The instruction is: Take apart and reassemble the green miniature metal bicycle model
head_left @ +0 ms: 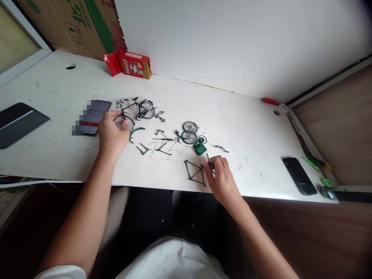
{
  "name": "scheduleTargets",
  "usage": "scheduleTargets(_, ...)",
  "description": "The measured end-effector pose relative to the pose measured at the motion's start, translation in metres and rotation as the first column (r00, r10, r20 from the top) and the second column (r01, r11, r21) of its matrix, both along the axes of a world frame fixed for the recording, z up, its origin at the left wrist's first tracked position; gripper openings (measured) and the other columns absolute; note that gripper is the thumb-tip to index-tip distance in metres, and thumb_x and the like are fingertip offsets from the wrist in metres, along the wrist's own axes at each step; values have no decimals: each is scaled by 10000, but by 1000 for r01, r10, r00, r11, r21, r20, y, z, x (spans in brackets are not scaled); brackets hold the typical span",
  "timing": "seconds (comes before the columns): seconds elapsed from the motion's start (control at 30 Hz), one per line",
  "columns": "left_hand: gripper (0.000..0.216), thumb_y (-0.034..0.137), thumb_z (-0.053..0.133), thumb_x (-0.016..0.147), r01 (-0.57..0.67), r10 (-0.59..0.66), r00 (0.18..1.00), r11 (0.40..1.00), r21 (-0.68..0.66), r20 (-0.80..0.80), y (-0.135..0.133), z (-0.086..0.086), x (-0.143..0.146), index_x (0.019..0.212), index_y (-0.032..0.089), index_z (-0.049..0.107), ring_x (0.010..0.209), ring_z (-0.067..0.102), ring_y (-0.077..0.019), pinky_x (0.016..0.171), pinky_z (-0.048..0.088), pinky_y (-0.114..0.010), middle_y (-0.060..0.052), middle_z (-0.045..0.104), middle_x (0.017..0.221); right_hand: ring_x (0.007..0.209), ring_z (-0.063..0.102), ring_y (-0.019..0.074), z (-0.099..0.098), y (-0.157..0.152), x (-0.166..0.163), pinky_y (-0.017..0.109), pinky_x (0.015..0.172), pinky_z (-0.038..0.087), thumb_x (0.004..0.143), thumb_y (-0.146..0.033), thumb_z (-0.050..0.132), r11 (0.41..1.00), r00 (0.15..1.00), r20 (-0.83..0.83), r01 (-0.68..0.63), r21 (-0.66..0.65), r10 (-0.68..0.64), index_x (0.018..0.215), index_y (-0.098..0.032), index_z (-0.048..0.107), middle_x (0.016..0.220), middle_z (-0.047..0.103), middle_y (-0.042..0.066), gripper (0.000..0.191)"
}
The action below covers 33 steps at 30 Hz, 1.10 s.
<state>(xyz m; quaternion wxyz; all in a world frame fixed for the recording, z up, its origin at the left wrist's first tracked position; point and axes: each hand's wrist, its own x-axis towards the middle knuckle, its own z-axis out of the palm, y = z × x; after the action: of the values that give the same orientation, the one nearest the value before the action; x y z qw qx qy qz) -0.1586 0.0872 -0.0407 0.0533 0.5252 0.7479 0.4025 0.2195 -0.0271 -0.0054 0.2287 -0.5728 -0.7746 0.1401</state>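
Observation:
My left hand (112, 133) grips the front wheel of a small black model bicycle (134, 110), which stands upright on the table. Between the thumb and fingers of my right hand (219, 176) is a small thin dark green part (207, 157), mostly hidden. Close to that hand lies a dark green bicycle frame (196, 174). Two spoked wheels (189, 137) overlap beyond it, beside a green box-shaped piece (200, 148). Curved green mudguards (136, 131) and green forks (143, 149) lie between my hands, among several small silver pieces (159, 114).
On the white table (247, 131), a phone (97, 116) lies behind my left hand. A dark flat device (21, 122) is far left, a black phone (299, 175) at right. A red carton (135, 65) stands by the back wall. A table hole (69, 66) shows at back left.

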Motion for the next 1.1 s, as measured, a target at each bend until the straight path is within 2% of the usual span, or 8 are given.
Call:
scheduleTargets(0.23,392,302,655,940,43,-52,984,997,-59,-169,-7,7,8,1266,89,704,1337,575,-492,1162,405,-704,-282,703,1303,897,531,301,-15,6,-3,474,800,491,1100,-203,453,995,995,45,-82,-49,84,933,-286,346,988,540,99,215)
scheduleTargets(0.4,410,320,677,942,4,-17,989,996,-87,-146,-13,16,16,1283,91,662,1406,480,-557,1138,367,-790,-314,635,1349,838,551,261,-12,10,-2,413,736,483,1036,-92,448,987,993,-14,-122,-102,121,921,-282,356,969,534,72,240)
scheduleTargets(0.57,510,315,707,958,-10,25,978,997,74,-209,-29,44,43,1406,108,579,1442,444,-543,1135,383,-766,-303,520,1491,833,559,247,-10,16,-1,390,724,483,998,-43,399,984,987,-58,-155,-88,150,939,-276,383,978,546,70,241)
scheduleTargets(0.67,247,250,687,984,251,-233,955,965,82,-182,-44,54,80,1216,165,692,1229,635,-398,1080,510,-588,-171,689,1160,861,556,252,-12,19,2,393,749,487,968,-17,388,985,986,-66,-156,-70,152,946,-274,391,991,549,75,258)
scheduleTargets(0.77,81,267,716,1008,614,-617,787,785,-89,-8,-64,46,123,1055,211,753,936,716,-276,924,588,-446,-66,731,938,908,563,256,-17,22,6,396,790,495,881,45,390,982,981,-94,-177,-61,171,942,-270,399,993,542,75,321)
scheduleTargets(0.83,189,333,781,986,674,-684,729,717,-179,7,-75,36,146,1125,205,779,1007,718,-286,922,592,-433,-92,748,1054,920,558,257,-20,23,9,391,790,487,827,73,392,980,976,-114,-192,-56,184,941,-267,411,979,538,69,358)
scheduleTargets(0.93,204,319,762,1002,679,-710,702,692,-247,-60,-84,23,163,1172,217,807,1073,689,-301,862,593,-406,-111,733,1090,929,544,260,-22,25,10,396,795,481,811,82,397,980,973,-134,-193,-46,186,932,-265,420,971,541,68,368)
scheduleTargets(1.1,129,268,719,1020,693,-733,670,675,-252,-121,-84,21,166,1065,234,836,1057,639,-306,775,570,-399,-99,726,1000,904,494,259,-14,21,7,422,820,455,981,-50,467,989,976,-162,-137,61,145,880,-276,361,931,539,62,269)
